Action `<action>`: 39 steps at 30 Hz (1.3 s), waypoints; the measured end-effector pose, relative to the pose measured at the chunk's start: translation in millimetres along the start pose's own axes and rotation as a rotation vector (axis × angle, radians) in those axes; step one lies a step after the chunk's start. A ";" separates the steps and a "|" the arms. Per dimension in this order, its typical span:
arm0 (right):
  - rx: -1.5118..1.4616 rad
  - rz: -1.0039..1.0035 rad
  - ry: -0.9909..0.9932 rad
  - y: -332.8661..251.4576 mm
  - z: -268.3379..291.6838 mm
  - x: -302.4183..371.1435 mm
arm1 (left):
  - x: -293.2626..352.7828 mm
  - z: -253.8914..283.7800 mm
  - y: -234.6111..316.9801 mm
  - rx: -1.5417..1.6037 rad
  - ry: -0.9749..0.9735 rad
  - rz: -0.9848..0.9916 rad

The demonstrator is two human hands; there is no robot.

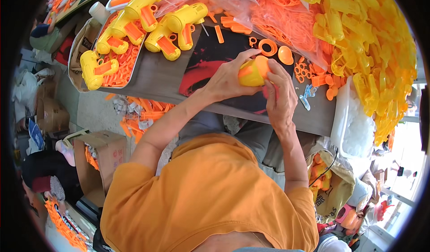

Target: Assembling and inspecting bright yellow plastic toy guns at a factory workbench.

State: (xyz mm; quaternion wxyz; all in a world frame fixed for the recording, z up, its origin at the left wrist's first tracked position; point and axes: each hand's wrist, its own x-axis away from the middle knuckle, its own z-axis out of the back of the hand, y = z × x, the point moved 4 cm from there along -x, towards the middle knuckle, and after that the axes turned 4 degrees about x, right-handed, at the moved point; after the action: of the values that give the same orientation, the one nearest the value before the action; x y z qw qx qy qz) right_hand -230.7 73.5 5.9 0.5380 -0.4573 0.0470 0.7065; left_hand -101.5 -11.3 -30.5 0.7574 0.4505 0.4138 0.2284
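Observation:
Over the dark mat at the table's front edge, both hands hold a rounded yellow toy gun body with an orange piece at its far end. My left hand wraps around its left side, fingers closed. Against its right side press the fingers of my right hand; a reddish-pink bit shows below them, too covered to make out. Just beyond the hands lie an orange ring, an orange dome-shaped cap and a small orange ringed part.
Yellow toy guns lie at the back left, some over a tray of orange pieces. Yellow plastic shells heap high at the right, beside a bag of orange parts. Blue clear pieces sit right of the mat. A cardboard box stands at left.

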 end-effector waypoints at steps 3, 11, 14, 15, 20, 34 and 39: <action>-0.037 -0.041 0.037 -0.4 4.1 4.1 | 0.1 -2.8 2.5 -0.055 -0.014 -0.113; -0.382 -0.597 -0.082 22.7 12.1 -18.2 | 6.3 -27.1 9.8 -0.095 -0.251 -0.110; -0.533 -0.417 -0.521 30.4 -3.9 -18.9 | 5.8 -34.4 13.8 -0.155 -0.343 -0.142; -0.519 -0.434 -0.508 33.1 -1.4 -15.7 | 6.3 -36.2 14.5 -0.201 -0.370 -0.139; -0.393 -0.239 -0.353 13.2 9.5 -6.9 | 12.9 -40.2 12.5 -0.197 -0.367 -0.259; 0.877 -0.772 0.106 184.2 120.7 83.4 | 38.6 20.1 9.2 0.167 0.028 -0.009; 1.021 -0.609 -0.106 209.5 117.9 93.9 | 37.2 17.1 28.2 0.286 0.113 0.074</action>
State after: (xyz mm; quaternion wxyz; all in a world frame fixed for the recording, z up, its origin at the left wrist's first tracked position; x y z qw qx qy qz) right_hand -469.4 119.4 -80.7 0.8698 -0.0979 0.2205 0.4303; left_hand -65.9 20.8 -17.3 0.6520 0.5552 0.4672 0.2199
